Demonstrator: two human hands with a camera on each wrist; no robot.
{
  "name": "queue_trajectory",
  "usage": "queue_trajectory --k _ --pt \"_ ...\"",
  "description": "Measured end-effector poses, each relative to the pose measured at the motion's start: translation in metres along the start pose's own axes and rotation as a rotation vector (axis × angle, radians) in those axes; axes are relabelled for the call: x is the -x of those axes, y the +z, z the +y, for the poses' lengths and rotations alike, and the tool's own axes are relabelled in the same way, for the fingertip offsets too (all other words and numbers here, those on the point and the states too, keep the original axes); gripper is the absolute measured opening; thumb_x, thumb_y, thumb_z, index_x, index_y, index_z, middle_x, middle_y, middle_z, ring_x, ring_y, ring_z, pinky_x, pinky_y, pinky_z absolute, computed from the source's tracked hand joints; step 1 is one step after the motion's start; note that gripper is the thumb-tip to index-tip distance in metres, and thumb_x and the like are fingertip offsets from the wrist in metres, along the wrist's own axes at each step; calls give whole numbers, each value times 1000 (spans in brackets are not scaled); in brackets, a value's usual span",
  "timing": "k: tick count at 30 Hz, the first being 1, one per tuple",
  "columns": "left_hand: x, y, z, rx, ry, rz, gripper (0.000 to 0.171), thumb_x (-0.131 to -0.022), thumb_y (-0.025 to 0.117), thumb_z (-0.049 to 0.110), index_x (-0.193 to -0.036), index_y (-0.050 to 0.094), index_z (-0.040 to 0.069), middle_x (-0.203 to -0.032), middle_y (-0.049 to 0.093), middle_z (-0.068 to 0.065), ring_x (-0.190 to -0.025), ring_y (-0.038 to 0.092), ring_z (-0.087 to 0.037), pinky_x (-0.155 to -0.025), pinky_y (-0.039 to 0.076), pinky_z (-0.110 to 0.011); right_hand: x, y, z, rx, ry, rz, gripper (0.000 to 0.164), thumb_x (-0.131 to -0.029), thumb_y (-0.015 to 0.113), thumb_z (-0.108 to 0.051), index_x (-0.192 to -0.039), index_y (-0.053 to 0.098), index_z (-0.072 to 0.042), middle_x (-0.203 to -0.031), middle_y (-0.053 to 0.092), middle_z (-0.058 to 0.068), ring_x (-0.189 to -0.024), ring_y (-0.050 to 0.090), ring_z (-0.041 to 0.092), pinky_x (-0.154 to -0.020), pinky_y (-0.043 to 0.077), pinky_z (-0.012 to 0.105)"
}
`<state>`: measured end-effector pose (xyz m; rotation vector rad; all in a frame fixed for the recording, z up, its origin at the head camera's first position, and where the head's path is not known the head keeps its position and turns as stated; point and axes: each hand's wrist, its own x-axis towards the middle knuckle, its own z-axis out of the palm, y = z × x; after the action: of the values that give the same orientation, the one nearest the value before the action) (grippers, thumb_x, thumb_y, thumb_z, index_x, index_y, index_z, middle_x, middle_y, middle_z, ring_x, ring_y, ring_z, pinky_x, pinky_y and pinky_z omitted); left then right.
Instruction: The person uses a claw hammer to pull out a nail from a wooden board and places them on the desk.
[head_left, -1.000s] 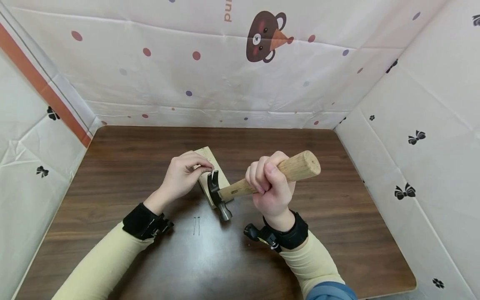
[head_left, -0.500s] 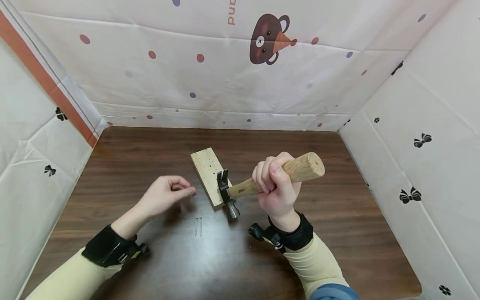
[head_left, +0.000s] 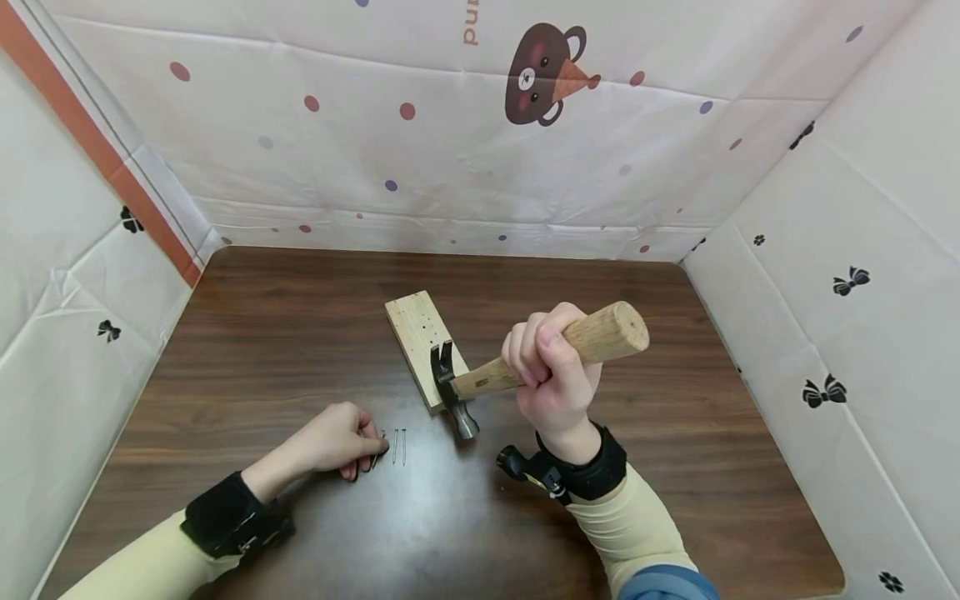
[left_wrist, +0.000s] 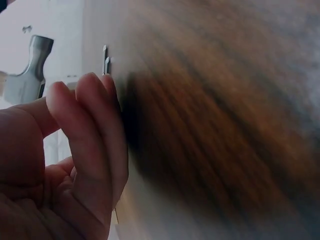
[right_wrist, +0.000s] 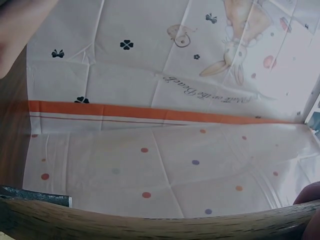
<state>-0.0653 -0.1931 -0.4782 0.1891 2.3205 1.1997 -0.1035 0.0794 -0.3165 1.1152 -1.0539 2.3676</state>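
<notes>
My right hand grips the wooden handle of a claw hammer, its butt end tilted up to the right. The hammer's dark steel head overlaps the near end of a pale wooden board, which has several small dark marks on it. Left of the board, my left hand is low at the tabletop, with a thin nail at its thumb and fingertips. Two more nails lie side by side just right of those fingertips. In the left wrist view the hammer head shows beyond the fingers.
The brown wood-grain table is bordered by printed white sheeting at the back and both sides. A camera on a black band sits at my right wrist, close above the table.
My left hand has left the board and come down toward me, beside the two nails. My right hand still holds the hammer in nearly the same place.
</notes>
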Motion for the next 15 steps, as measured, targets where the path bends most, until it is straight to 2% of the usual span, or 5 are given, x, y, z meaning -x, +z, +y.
queue_trajectory --k 7,15 --pt "-4 5 7 -134 -34 51 26 -95 70 14 -70 64 12 -50 61 1 -38 57 -12 -42 52 -33 -1 -1 -1 4 -5 -8 38 -103 64 -13 -75 39 -6 -51 26 -2 -40 25 8 -38 26 26" --pt "-5 5 13 -216 -67 56 29 -96 73 22 -69 65 16 -50 61 3 -37 56 -12 -43 51 -32 -6 -1 -4 4 -10 3 39 -101 64 -12 -73 38 -5 -51 26 -2 -40 25 8 -38 25 25"
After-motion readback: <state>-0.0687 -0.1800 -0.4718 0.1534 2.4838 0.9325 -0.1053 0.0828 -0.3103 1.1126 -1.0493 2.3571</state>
